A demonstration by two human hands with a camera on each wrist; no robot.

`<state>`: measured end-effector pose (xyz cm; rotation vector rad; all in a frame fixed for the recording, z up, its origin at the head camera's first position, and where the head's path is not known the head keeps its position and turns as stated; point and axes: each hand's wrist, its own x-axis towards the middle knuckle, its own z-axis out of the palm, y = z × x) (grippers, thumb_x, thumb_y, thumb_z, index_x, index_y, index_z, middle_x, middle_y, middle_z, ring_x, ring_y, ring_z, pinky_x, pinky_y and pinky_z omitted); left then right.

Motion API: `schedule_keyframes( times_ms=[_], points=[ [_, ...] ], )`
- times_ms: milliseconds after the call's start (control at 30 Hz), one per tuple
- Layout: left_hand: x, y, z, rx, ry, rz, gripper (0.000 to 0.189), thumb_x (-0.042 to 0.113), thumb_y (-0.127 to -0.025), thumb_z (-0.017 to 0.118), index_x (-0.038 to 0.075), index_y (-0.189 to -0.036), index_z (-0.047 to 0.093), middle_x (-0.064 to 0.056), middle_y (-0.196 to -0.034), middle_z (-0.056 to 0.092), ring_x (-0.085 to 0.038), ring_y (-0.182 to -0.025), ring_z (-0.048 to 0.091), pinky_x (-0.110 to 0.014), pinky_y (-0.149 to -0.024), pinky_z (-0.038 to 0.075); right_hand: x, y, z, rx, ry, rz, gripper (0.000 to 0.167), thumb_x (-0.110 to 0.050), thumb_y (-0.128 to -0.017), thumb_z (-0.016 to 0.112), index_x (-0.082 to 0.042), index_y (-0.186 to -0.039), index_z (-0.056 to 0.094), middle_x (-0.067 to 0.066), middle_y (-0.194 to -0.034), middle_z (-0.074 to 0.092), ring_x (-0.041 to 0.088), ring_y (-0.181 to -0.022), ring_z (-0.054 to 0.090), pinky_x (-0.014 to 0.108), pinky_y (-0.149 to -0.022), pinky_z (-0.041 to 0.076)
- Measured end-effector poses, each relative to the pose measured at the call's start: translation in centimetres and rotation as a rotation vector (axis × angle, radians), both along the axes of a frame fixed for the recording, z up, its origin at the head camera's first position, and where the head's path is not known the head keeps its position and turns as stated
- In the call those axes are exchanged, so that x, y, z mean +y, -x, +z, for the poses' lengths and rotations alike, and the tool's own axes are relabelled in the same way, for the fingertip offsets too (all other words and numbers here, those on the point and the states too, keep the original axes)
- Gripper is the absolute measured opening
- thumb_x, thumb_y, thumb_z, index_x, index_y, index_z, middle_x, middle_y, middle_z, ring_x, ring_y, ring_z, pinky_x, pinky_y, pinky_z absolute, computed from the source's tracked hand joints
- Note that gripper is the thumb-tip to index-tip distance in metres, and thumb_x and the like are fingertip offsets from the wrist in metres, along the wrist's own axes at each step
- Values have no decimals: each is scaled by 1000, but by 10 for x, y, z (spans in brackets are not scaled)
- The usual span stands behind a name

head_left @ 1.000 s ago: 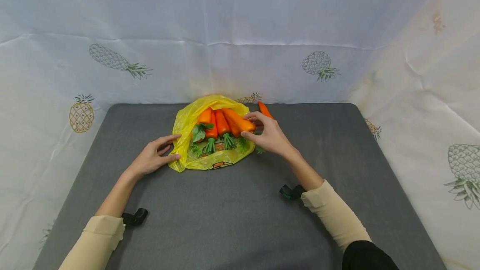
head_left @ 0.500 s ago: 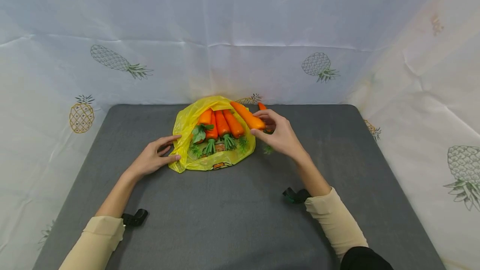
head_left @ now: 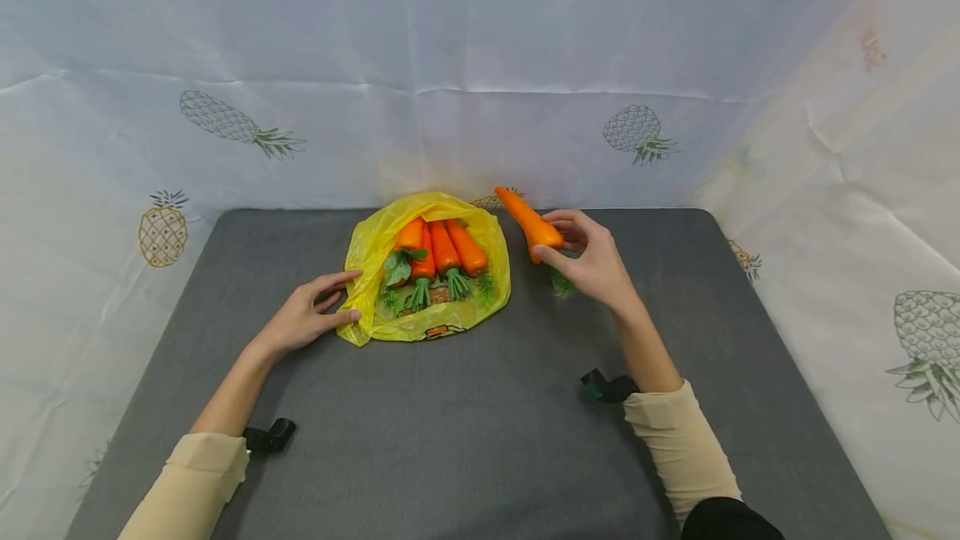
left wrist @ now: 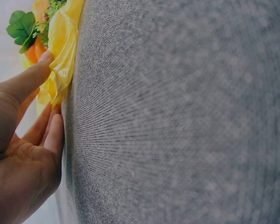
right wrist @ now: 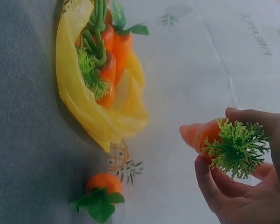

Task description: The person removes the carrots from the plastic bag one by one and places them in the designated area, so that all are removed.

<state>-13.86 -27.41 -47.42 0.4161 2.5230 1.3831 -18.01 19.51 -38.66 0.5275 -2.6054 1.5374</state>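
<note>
My right hand (head_left: pixel 592 257) holds an orange carrot (head_left: pixel 527 217) by its thick end, its narrow tip pointing up and left above the table. Frilly green leaves (right wrist: pixel 238 148) hang from that end. To its left, a yellow plastic bag (head_left: pixel 491 307) lies with its mouth open. Several carrots (head_left: pixel 446 248) with green tops rest in it side by side. My left hand (head_left: pixel 303 311) grips the bag's left edge, thumb nearer me and fingers beyond. Another carrot (right wrist: pixel 104 183) with broad leaves lies on the table near the bag; the held carrot mostly hides it in the head view.
A dark grey cloth-covered table (head_left: pixel 435 423) spreads beneath both arms. Along its far edge hangs a white curtain (head_left: pixel 480 148) printed with pineapples. Black wrist cameras (head_left: pixel 270 435) sit on both forearms.
My right hand has drawn the carrot out of the bag and carried it right, over the loose carrot. My left hand has stayed at the bag's edge.
</note>
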Motion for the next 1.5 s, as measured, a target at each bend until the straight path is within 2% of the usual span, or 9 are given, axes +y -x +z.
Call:
schedule_keyframes(
  times_ms=[233, 433, 533, 667, 767, 833, 1100, 1400, 1500],
  points=[
    [0, 0, 0, -1, 3, 2, 72, 19, -102, 79, 9, -165, 46, -24, -168, 45, -46, -159, 39, -52, -130, 37, 12, 2, -1, -15, 4, -45, 48, -17, -98, 83, -6, -142, 66, 19, -141, 70, 34, -126, 70, 37, -110, 63],
    [0, 0, 0, 0, 3, 2, 72, 18, -102, 79, 9, -166, 46, -24, -168, 44, -46, -160, 39, -52, -130, 37, 23, 5, -4, -14, 21, -74, 48, -17, -100, 81, -5, -144, 65, 22, -142, 69, 35, -123, 70, 10, -100, 58],
    [0, 0, 0, -2, 3, 2, 72, 18, -102, 78, 8, -166, 45, -24, -168, 44, -46, -159, 39, -53, -131, 37, 29, 7, -6, -11, 29, -86, 48, -15, -100, 80, -4, -144, 65, 23, -141, 69, 27, -117, 71, 4, -95, 56],
    [0, 0, 1, 0, 5, 1, 72, 18, -102, 78, 8, -166, 46, -25, -167, 45, -47, -159, 39, -53, -130, 36, 36, 10, -10, -19, 45, -96, 47, -12, -100, 80, -2, -143, 64, 25, -139, 70, 7, -108, 69, 3, -93, 58],
    [1, 0, 1, 1, 7, 1, 72, 18, -102, 78, 8, -165, 46, -24, -167, 45, -46, -159, 39, -54, -130, 37, 41, 13, -14, -33, 46, -99, 47, -11, -100, 79, -1, -143, 64, 27, -139, 70, 0, -104, 68, 2, -91, 58],
    [0, 0, 1, -1, 7, 1, 72, 18, -102, 78, 8, -165, 46, -24, -168, 45, -47, -160, 38, -54, -131, 37, 43, 14, -16, -51, 37, -106, 47, -13, -101, 79, -1, -143, 64, 28, -139, 70, 3, -104, 68, 2, -90, 58],
    [1, 0, 1, -3, 12, 0, 72, 19, -102, 78, 9, -166, 45, -24, -168, 44, -47, -160, 38, -54, -131, 37, 49, 20, -32, -144, -10, -146, 48, -21, -103, 78, -5, -145, 62, 27, -141, 70, 36, -116, 72, 6, -85, 59],
    [1, 1, 0, -1, 11, 4, 72, 19, -102, 78, 9, -166, 46, -25, -167, 45, -47, -159, 39, -53, -130, 37, 55, 31, -50, -213, -31, -152, 52, -26, -102, 79, -7, -148, 61, 26, -141, 70, 41, -120, 71, 8, -82, 57],
    [1, 1, -1, 0, 13, 3, 72, 19, -102, 78, 9, -166, 46, -24, -167, 45, -47, -158, 40, -54, -130, 37, 57, 33, -55, -239, -32, -144, 55, -26, -102, 79, -6, -150, 60, 28, -141, 70, 37, -116, 72, 9, -80, 58]
  ],
)
